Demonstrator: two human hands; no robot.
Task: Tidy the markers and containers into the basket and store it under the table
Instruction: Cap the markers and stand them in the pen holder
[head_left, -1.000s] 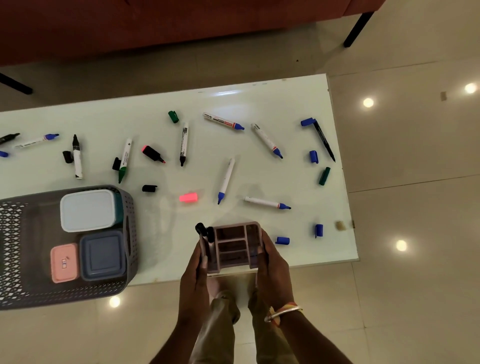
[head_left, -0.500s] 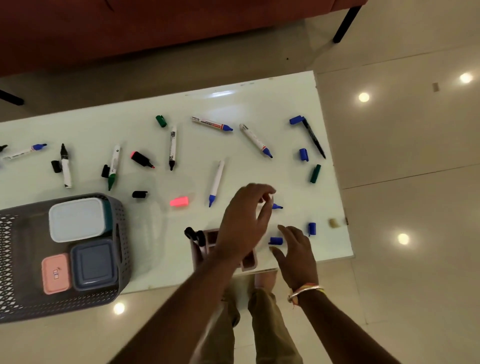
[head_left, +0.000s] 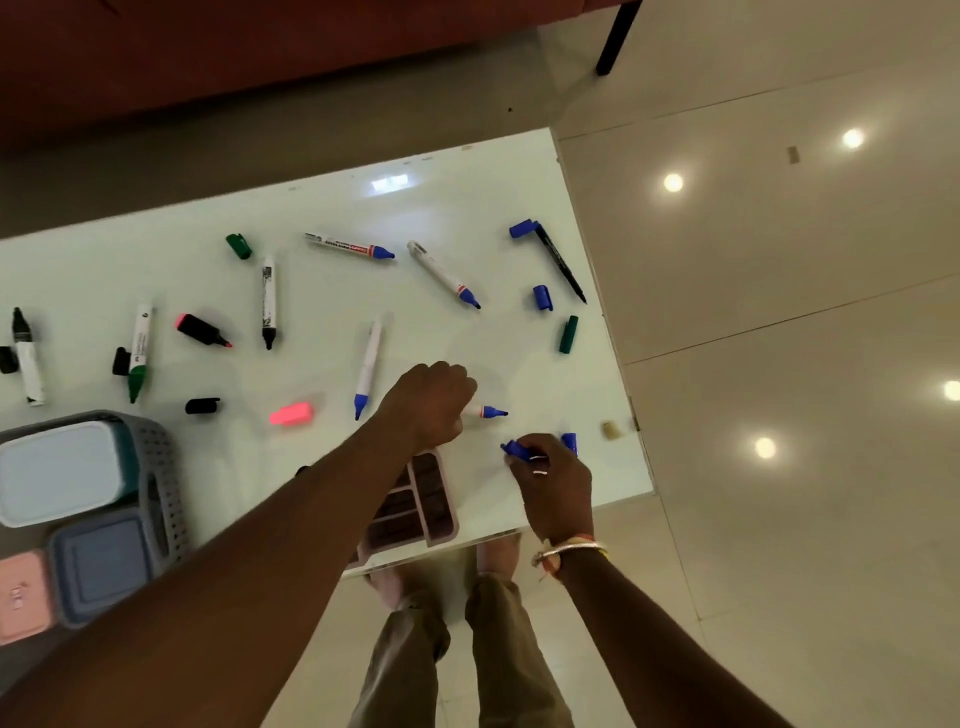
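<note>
Left hand reaches across the tabletop, fingers curled down round a white blue-tipped marker; we see only its tip poking out to the right. Right hand is near it, thumb and fingertips pinching a blue cap. We note a pink divided organiser at the near edge, partly hidden by the left forearm. Grey basket sits at far left on the tabletop, holding a pale-lidded container, a blue-grey container and a pink container. Uncapped loose markers and loose caps lie scattered across the tabletop, outside the basket.
</note>
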